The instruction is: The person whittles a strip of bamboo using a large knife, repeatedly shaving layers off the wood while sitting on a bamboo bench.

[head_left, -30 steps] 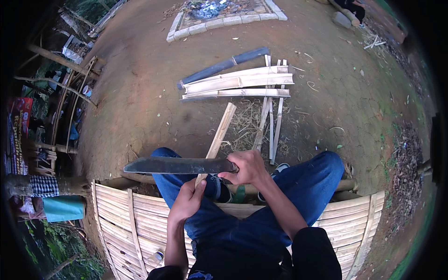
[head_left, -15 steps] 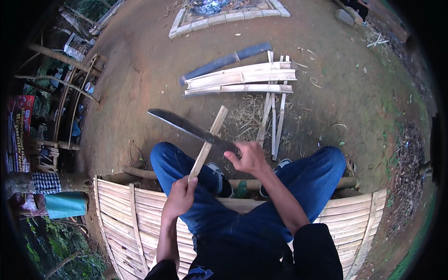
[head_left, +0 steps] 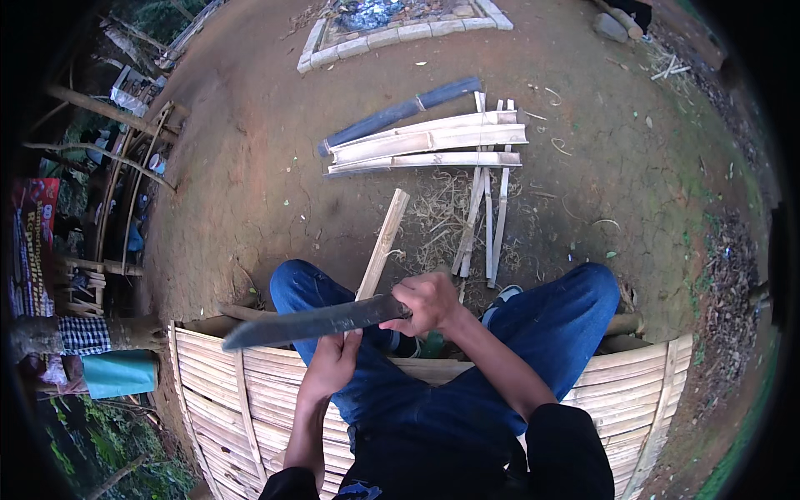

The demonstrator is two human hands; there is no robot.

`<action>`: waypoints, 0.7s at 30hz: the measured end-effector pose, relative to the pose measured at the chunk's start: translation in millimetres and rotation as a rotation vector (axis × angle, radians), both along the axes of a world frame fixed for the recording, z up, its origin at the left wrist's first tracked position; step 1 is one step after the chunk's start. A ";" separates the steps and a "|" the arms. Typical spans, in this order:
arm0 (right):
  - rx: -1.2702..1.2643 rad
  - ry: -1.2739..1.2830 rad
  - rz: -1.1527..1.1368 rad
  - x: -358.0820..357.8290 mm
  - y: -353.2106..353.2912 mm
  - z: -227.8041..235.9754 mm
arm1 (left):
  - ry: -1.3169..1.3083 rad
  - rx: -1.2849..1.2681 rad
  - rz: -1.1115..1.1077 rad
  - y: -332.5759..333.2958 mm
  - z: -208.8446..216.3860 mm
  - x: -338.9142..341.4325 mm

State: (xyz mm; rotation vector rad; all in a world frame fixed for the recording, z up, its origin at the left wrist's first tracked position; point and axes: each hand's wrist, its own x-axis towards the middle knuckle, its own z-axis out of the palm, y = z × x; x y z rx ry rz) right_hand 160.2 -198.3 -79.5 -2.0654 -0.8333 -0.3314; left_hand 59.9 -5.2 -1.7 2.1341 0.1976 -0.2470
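My left hand is closed around the lower end of a pale bamboo strip, which slants up and away above my left knee. A thin curl stands off the strip's right side. In my closed right hand is a machete, its handle mostly hidden by the fingers. The long dark blade points left and lies across the strip's lower part, just above my left hand. From this angle I cannot tell whether the blade touches the strip.
Split bamboo pieces lie on the dirt ahead, across narrow strips, with curly shavings beside them. Under me is a bamboo-slat bench. A brick-edged fire pit sits at the far end; a teal cloth hangs at left.
The machete has come down along the strip toward my left hand, and its blade has swung from slanting up-left to pointing left and slightly down. A small curl now shows on the strip.
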 end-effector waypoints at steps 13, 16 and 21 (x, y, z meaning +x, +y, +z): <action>-0.028 0.113 -0.130 15.2 -9.6 -27.5 | 0.150 -0.107 0.102 8.9 12.4 -0.4; -0.006 0.322 -0.173 13.6 -5.8 -23.9 | 0.164 -0.053 0.059 9.8 8.2 10.4; 0.018 0.161 -0.094 16.9 -6.1 -15.6 | 0.104 -0.030 0.014 0.6 -0.1 -1.1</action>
